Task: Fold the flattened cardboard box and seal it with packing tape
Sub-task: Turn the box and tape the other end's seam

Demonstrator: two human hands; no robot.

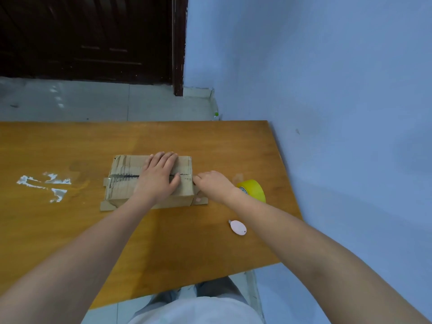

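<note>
Box: the box (149, 181) stands folded up on the table (70, 148), about mid-table, top flaps closed along a centre seam.
Left hand: my left hand (159, 174) lies flat on the top flaps with fingers straight, pressing them down across the seam; it grips nothing.
Right hand: my right hand (214, 183) is at the box's right end, where the seam meets the edge, fingers curled; it looks as though I am pressing or pinching a tape end there, but I cannot tell for certain what is under the fingertips.
Tape: the yellow roll (253, 189) rests on the table just beyond my right wrist, apart from the box.
Cutter: a small pink cutter (238, 227) lies on the table nearer to me, right of the box, untouched.
Done: folding looks finished; a glossy strip appears to run along the seam and overhang the left end.
Left: I judge the right end needs rubbing down, and flaps showing at the base may need taping too; the underside is hidden.
Risk: if I lift my left hand early the flaps could spring up.
Other: white residue patches (44, 185) mark the table well to the left.
</note>
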